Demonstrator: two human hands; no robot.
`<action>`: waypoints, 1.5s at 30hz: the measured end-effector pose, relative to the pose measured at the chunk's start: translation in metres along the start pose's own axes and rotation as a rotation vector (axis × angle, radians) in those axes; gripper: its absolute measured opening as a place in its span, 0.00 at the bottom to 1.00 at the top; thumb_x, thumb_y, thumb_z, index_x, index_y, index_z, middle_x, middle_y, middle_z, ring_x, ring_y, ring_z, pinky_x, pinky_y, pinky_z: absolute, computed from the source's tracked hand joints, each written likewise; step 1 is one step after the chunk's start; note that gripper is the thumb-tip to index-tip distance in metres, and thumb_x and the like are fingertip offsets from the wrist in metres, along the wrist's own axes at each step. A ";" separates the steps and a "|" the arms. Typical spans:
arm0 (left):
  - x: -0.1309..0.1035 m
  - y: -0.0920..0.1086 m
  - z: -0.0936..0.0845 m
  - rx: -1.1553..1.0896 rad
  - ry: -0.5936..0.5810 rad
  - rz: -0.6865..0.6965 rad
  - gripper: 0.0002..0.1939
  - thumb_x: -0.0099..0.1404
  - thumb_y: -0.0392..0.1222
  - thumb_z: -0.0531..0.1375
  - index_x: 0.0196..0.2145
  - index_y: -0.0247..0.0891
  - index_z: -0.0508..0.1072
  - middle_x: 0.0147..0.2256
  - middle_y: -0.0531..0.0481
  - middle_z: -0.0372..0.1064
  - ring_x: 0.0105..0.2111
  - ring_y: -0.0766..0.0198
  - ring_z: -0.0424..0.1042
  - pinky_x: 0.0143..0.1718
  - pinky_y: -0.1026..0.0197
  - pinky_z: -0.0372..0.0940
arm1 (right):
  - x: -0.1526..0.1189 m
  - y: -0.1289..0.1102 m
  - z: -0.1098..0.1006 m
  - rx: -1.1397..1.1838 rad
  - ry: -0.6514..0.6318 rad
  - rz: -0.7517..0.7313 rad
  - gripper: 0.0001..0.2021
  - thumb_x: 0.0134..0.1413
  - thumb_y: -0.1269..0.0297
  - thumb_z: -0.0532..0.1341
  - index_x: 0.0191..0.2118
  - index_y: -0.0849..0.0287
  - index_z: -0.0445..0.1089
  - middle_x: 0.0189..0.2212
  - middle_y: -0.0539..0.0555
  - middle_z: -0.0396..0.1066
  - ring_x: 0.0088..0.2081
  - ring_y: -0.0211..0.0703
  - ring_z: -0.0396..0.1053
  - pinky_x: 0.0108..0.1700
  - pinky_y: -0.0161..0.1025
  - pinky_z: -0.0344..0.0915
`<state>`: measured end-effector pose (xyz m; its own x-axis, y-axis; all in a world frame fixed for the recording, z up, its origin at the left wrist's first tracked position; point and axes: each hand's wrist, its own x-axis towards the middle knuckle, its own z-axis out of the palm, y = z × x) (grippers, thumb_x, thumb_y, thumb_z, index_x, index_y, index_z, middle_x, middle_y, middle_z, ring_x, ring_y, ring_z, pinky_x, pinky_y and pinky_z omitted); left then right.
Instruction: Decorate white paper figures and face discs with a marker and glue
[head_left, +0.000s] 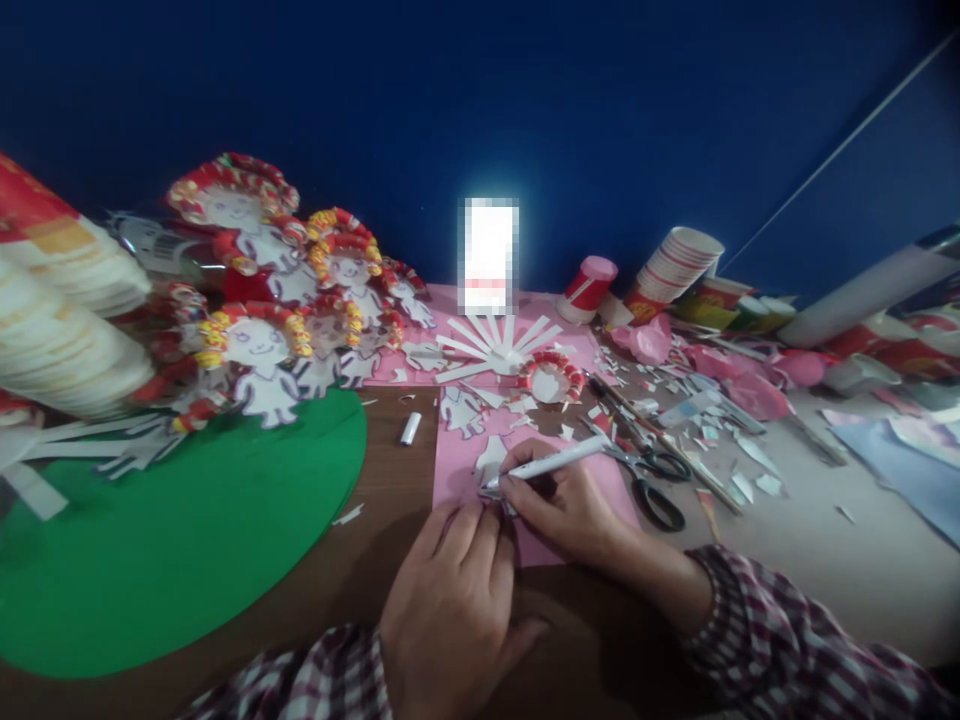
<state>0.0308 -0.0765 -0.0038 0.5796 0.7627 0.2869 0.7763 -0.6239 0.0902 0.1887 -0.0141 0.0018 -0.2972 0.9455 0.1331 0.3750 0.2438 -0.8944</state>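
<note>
No text, label, brand, number or sign can be read.

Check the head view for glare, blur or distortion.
Head view: glare from a pixelated white patch against the blue wall; head view: white stack at far left stretched and blurred; head view: pen soft-edged but readable, table dark beside left hand.

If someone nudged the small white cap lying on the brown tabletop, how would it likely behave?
The small white cap would probably roll or skid, as it looks rounded and lies on its side on the tabletop. It seems stiff and light, being small and plastic-looking. Tipping is unlikely, since it already lies down.
</note>
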 end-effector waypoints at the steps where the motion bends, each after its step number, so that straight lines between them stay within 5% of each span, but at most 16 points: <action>1: -0.001 0.000 0.001 0.001 0.011 0.004 0.34 0.57 0.62 0.57 0.45 0.26 0.73 0.45 0.36 0.71 0.47 0.47 0.66 0.53 0.45 0.54 | 0.000 0.000 0.000 -0.003 -0.004 0.003 0.03 0.54 0.70 0.58 0.31 0.55 0.66 0.26 0.47 0.68 0.28 0.36 0.67 0.30 0.32 0.64; 31: -0.004 0.002 0.005 0.025 0.020 -0.015 0.32 0.58 0.62 0.56 0.44 0.28 0.73 0.45 0.35 0.71 0.45 0.46 0.68 0.52 0.43 0.57 | 0.001 0.006 0.001 -0.082 -0.089 -0.045 0.04 0.55 0.70 0.58 0.36 0.55 0.68 0.31 0.50 0.71 0.35 0.40 0.70 0.39 0.36 0.66; 45: -0.003 0.002 0.005 0.020 0.014 -0.019 0.32 0.58 0.61 0.57 0.45 0.28 0.73 0.46 0.36 0.71 0.45 0.47 0.68 0.52 0.44 0.57 | 0.003 0.006 0.000 -0.102 -0.080 -0.027 0.03 0.53 0.71 0.58 0.33 0.57 0.66 0.27 0.48 0.69 0.29 0.36 0.67 0.33 0.33 0.64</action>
<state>0.0318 -0.0792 -0.0090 0.5616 0.7718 0.2983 0.7920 -0.6057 0.0762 0.1902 -0.0098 -0.0031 -0.3755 0.9192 0.1185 0.4522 0.2933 -0.8423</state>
